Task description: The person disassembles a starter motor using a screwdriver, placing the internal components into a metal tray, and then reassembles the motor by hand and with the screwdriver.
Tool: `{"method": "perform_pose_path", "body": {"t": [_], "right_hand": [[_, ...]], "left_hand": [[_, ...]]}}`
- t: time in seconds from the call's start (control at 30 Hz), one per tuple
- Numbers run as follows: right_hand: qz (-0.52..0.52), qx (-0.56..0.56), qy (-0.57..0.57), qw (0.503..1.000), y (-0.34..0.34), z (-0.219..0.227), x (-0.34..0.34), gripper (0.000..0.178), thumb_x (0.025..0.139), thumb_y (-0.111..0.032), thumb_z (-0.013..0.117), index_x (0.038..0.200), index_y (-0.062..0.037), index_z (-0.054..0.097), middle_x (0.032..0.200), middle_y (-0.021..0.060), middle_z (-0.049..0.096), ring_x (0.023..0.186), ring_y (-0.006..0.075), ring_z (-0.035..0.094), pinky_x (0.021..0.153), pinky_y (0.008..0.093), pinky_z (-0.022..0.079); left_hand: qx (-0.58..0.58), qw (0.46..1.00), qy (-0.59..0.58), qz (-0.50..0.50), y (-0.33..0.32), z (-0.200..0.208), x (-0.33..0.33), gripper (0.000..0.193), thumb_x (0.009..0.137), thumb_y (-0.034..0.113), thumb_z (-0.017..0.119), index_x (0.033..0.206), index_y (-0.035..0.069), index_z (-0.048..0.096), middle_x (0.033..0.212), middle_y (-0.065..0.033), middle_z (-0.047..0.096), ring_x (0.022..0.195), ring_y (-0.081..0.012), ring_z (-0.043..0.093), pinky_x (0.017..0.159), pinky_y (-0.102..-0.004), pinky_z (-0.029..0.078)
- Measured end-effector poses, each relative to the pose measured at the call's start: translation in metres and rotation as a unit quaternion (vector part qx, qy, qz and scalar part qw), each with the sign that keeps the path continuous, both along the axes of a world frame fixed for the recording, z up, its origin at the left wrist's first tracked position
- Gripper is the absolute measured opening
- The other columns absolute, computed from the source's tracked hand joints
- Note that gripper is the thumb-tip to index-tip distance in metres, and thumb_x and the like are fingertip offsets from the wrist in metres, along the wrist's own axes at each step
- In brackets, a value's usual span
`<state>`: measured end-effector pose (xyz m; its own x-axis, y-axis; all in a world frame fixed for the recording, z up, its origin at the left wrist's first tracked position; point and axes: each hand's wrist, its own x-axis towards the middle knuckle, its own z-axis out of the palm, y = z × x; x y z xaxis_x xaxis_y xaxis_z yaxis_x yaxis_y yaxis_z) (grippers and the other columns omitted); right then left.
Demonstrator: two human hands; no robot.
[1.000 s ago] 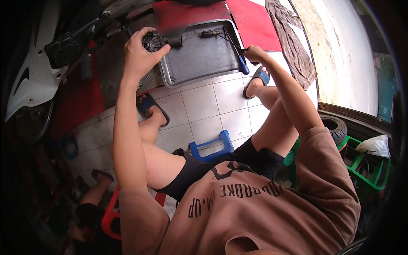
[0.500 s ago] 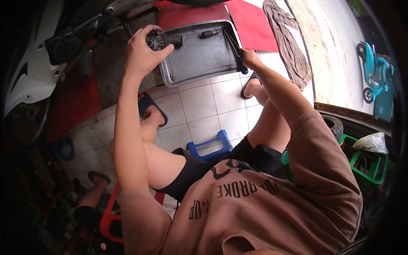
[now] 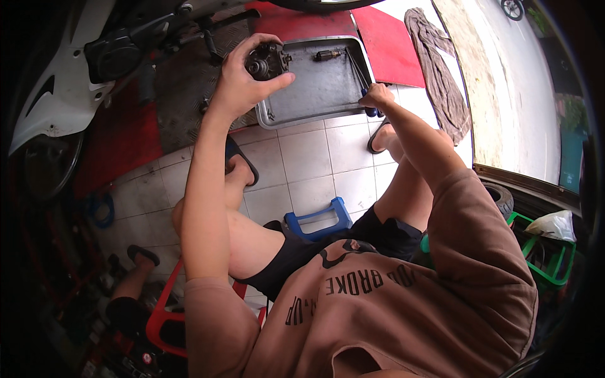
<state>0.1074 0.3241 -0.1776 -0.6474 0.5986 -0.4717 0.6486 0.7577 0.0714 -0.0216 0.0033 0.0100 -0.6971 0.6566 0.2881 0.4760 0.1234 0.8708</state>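
Our left hand (image 3: 244,85) is spread wide around the dark metal part (image 3: 268,60), thumb on 1 side and fingers on the other, holding it above the left end of the tray (image 3: 302,106). With just 1 hand on it, we could lose the part if its surface is greasy; it might strike the rim or land near our left foot (image 3: 239,165).

Our right hand (image 3: 379,96) is curled at the handles of the tools (image 3: 372,112) by the tray's right edge; we cannot tell whether it grips or only touches them. Those handles jut past the rim, so a knock could tip them onto the tiles (image 3: 304,154). The shafts reach back toward the small piece (image 3: 328,55), and a careless sweep could send it rolling.

Farther out, the blue stool (image 3: 320,220) could snag our legs if we rose. The rag (image 3: 435,69) lies well apart, beyond the red mat (image 3: 391,51).
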Motion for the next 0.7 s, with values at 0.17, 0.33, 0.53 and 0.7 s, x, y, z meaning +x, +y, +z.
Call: {"method": "perform_pose_path", "body": {"t": [0.17,0.33,0.53,0.7], "right_hand": [[-0.231,-0.25,0.062,0.938,0.063,0.024,-0.02,0.023,0.076,-0.025,0.066,0.079,-0.0016,0.065,0.065,0.0079,0.059,0.053,0.0174,0.059,0.048,0.0318,0.053],[-0.139,-0.274,0.024,0.951,0.091,0.105,-0.025,0.012,0.084,-0.017,0.058,0.084,-0.0055,0.057,0.063,0.0015,0.053,0.049,0.0119,0.049,0.04,0.0283,0.036],[0.064,-0.401,0.227,0.885,0.077,0.149,0.022,0.045,0.076,-0.005,0.065,0.12,-0.0031,0.058,0.076,-0.0009,0.058,0.067,0.0083,0.052,0.058,0.0242,0.041],[0.153,-0.284,0.316,0.892,0.036,0.167,0.014,0.027,0.079,-0.018,0.073,0.098,0.0006,0.065,0.065,0.0012,0.057,0.059,0.0074,0.049,0.054,0.0256,0.039]], "left_hand": [[0.006,1.0,-0.019,0.003,0.004,0.0,-0.005,0.048,0.069,0.013,0.081,0.112,0.006,0.062,0.1,-0.0018,0.062,0.095,-0.0115,0.058,0.09,-0.0262,0.045],[-0.007,0.996,0.04,0.074,-0.003,-0.005,-0.013,0.045,0.07,0.011,0.079,0.111,0.004,0.063,0.101,-0.0034,0.062,0.095,-0.0144,0.059,0.091,-0.0285,0.046],[-0.052,0.99,0.109,0.077,-0.022,0.008,-0.029,0.043,0.067,0.009,0.077,0.107,0.006,0.065,0.102,-0.0064,0.064,0.095,-0.0186,0.061,0.09,-0.031,0.046],[-0.052,0.991,0.107,0.058,-0.02,0.013,-0.033,0.041,0.067,0.008,0.076,0.107,0.007,0.066,0.103,-0.0059,0.064,0.098,-0.0192,0.061,0.092,-0.0307,0.045]]}}
